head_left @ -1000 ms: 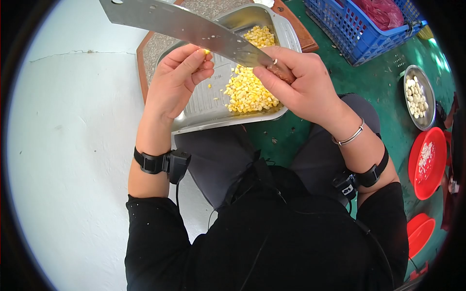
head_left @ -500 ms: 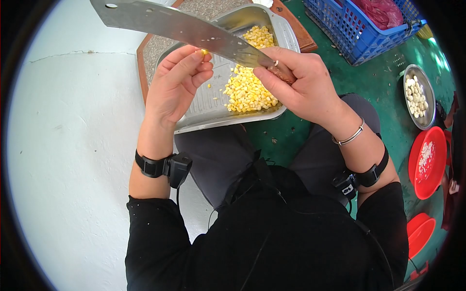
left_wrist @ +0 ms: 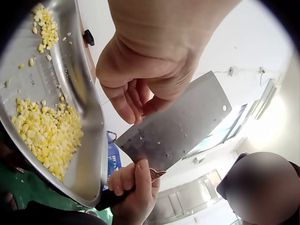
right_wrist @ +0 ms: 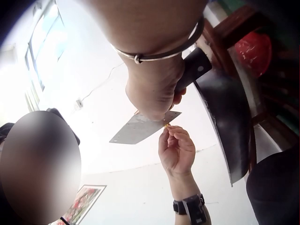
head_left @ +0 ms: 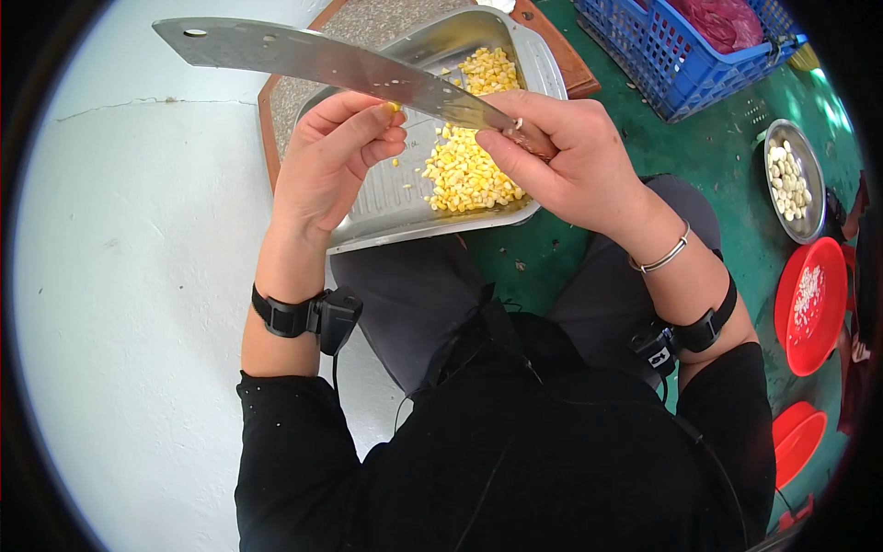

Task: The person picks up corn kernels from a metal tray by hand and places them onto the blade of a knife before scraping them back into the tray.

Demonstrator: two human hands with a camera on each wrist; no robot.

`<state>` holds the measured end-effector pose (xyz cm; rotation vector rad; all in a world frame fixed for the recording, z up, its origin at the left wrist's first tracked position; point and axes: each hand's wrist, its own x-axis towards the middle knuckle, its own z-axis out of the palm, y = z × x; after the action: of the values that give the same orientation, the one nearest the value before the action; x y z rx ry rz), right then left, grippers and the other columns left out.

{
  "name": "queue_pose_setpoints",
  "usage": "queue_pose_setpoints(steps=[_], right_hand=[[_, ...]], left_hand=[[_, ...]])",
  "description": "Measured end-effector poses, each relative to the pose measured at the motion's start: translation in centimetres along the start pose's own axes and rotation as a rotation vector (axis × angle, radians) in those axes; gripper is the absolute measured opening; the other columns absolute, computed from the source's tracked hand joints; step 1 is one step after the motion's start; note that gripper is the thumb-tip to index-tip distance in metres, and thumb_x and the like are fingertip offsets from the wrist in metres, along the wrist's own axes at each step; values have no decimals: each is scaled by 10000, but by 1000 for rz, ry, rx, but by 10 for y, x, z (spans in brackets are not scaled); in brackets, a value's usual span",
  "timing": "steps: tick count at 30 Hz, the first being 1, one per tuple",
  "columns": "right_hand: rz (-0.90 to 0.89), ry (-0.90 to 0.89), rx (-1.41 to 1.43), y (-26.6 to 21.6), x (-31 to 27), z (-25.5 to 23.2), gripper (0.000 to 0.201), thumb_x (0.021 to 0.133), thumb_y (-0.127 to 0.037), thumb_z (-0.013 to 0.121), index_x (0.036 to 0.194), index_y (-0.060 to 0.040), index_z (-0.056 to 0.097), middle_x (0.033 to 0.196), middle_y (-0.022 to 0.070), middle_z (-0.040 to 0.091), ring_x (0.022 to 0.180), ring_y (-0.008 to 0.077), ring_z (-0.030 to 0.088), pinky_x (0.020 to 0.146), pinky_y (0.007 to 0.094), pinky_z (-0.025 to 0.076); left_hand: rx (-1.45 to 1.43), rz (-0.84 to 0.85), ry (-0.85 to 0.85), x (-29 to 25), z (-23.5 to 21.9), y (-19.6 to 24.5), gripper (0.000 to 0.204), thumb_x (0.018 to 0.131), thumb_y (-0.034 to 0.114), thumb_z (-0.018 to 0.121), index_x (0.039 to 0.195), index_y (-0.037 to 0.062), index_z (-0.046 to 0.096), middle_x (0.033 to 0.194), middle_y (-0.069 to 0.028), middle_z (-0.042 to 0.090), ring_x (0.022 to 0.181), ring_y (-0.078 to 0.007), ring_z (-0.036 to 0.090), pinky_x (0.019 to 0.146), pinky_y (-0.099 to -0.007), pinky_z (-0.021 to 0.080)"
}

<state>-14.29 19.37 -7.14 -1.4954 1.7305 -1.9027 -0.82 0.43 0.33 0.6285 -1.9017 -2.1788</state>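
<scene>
In the head view my right hand (head_left: 584,156) grips a cleaver (head_left: 322,63) by its handle, the broad steel blade reaching left over the tray. My left hand (head_left: 326,170) pinches a small yellow corn kernel (head_left: 394,107) between thumb and fingertips, right at the blade's lower edge. Small bits cling to the blade (left_wrist: 183,126) in the left wrist view. Under both hands lies a metal tray (head_left: 372,198), with a large heap of cut corn kernels (head_left: 469,175) and a smaller heap (head_left: 487,69) farther back.
The tray rests at the edge of a wood-framed stool or table (head_left: 552,55). A blue basket (head_left: 681,87) with a red bag stands at the back right. Down the right side are a metal bowl of pale pieces (head_left: 811,216) and red basins (head_left: 814,345). A white wall (head_left: 138,322) borders the left.
The cleaver's far end has swung left and toward my body, its blade turning flatter. My left hand has barely shifted and still pinches the kernel.
</scene>
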Motion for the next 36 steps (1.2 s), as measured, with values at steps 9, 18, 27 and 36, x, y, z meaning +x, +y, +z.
queue_pose_setpoints(steps=[9, 18, 27, 36], right_hand=[[-5, -15, 25, -1, 1, 1, 209, 818, -115, 641, 1013, -39, 642, 524, 74, 463, 441, 179, 455, 456, 292, 377], [-46, -24, 47, -1, 0, 2, 232, 806, -103, 649, 1035, -63, 646, 520, 66, 445, 445, 168, 446, 457, 275, 364], [51, 80, 41, 0, 2, -1, 222, 833, -125, 638, 1032, -27, 638, 519, 50, 320, 458, 148, 333, 451, 278, 324], [37, 27, 6, 0, 3, -4, 219, 832, -133, 623, 1026, -33, 642, 534, 80, 394, 462, 172, 385, 467, 284, 352]], left_hand=[[102, -76, -21, 0, 6, -4, 107, 873, 28, 600, 964, -8, 644, 895, -110, 677, 760, -145, 655, 720, -277, 547], [353, -203, -102, 3, 17, 3, 125, 841, 45, 649, 958, 4, 661, 866, -86, 680, 748, -111, 638, 706, -246, 531], [1173, -65, -14, 25, -45, -30, 182, 793, 105, 684, 952, 15, 675, 858, -81, 686, 771, -154, 629, 712, -267, 495], [1443, -63, -9, 35, -64, -53, 193, 764, 93, 676, 933, 4, 654, 843, -95, 677, 759, -193, 643, 693, -308, 507]])
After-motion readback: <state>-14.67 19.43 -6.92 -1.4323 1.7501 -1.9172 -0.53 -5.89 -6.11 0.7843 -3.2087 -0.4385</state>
